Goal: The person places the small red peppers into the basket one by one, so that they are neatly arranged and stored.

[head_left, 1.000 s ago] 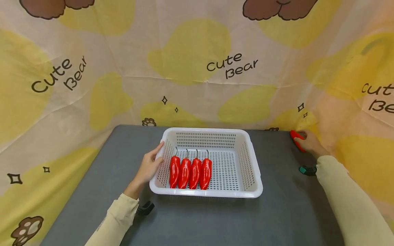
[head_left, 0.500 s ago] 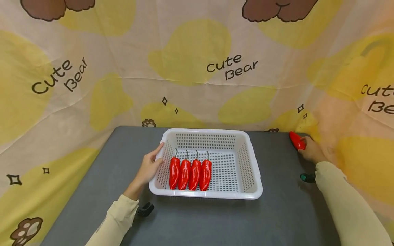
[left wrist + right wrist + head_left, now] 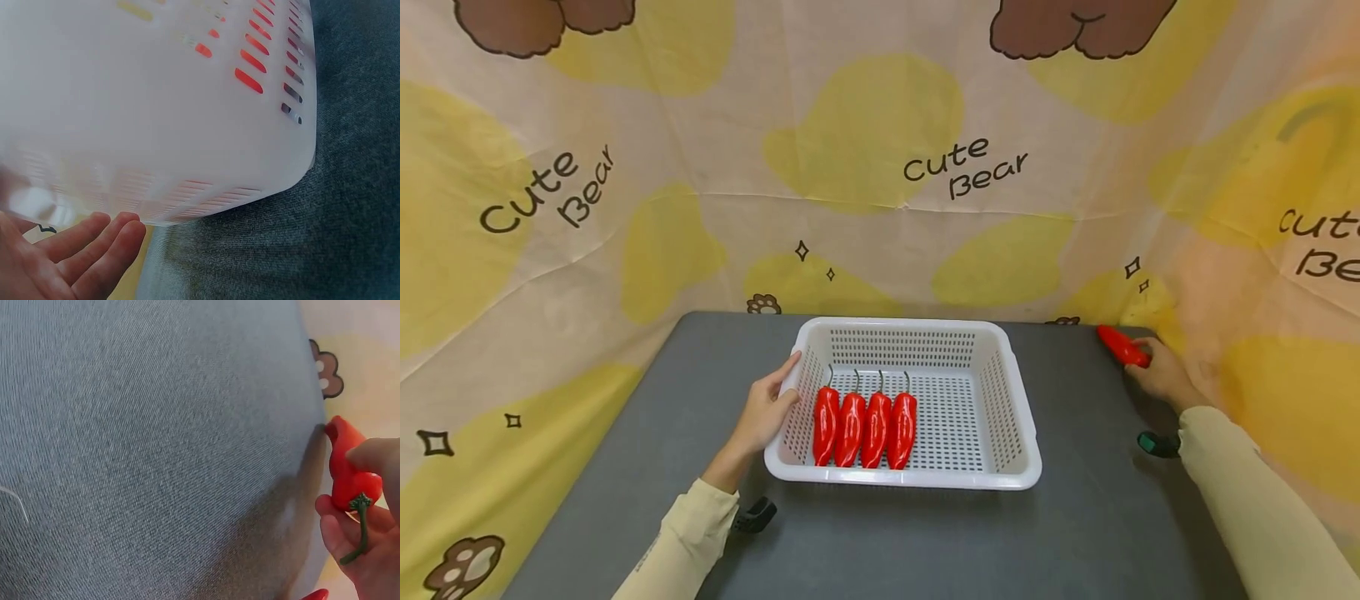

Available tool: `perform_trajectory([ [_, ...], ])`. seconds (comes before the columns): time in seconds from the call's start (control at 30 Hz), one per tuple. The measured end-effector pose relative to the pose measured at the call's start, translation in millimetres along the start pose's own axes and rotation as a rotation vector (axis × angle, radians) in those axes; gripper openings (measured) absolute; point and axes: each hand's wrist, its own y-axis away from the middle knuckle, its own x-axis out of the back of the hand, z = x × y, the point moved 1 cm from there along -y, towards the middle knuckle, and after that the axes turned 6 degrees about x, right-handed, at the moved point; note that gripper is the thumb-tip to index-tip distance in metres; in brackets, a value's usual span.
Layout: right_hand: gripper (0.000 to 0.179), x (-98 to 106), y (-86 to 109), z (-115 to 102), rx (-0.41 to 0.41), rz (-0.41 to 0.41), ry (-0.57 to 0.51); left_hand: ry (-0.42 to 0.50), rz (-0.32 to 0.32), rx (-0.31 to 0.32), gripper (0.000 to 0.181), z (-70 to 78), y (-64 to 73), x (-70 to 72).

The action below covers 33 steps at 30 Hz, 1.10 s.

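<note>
A white slotted plastic basket (image 3: 917, 477) stands on the grey table, with several red chili peppers (image 3: 851, 429) lined up side by side in its left half, green stems pointing away. My left hand (image 3: 762, 414) grips the basket's left rim, thumb on the rim; the left wrist view shows fingers (image 3: 103, 262) against its outer wall. At the far right of the table, my right hand (image 3: 1161, 371) holds another red chili pepper (image 3: 1122, 345). Up close, thumb and fingers pinch this chili pepper (image 3: 350, 469), its green stem (image 3: 362, 534) hanging toward the palm.
A cloth backdrop (image 3: 865, 133) with yellow patches and "Cute Bear" lettering rises behind and beside the grey table (image 3: 910, 550). A small red tip (image 3: 317, 595) shows at the bottom edge of the right wrist view. The basket's right half shows bare slotted floor (image 3: 951, 417).
My right hand has turned the chili pepper and drawn it slightly left and toward me. My left hand stays on the basket, and the basket's contents look the same.
</note>
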Motion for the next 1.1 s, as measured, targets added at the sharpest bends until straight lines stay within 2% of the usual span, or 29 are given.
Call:
perform_trajectory([
  [0.13, 0.052, 1.3, 2.1, -6.2, -0.016, 0.017, -0.048, -0.002, -0.001, 0.000, 0.061, -0.3, 0.0, 0.1],
  [0.4, 0.051, 2.5, 11.3, -12.3, 0.006, 0.051, -0.112, 0.015, -0.003, 0.016, 0.062, 0.1, 1.7, -1.1],
  [0.67, 0.051, 5.4, 19.3, -7.6, 0.000, 0.080, -0.116, 0.004, -0.009, 0.000, 0.061, 2.6, -0.4, 0.4],
  [1.1, 0.048, 16.0, 31.0, -14.7, 0.056, 0.104, -0.133, -0.002, -0.008, 0.010, 0.061, 2.0, -0.2, 1.5],
])
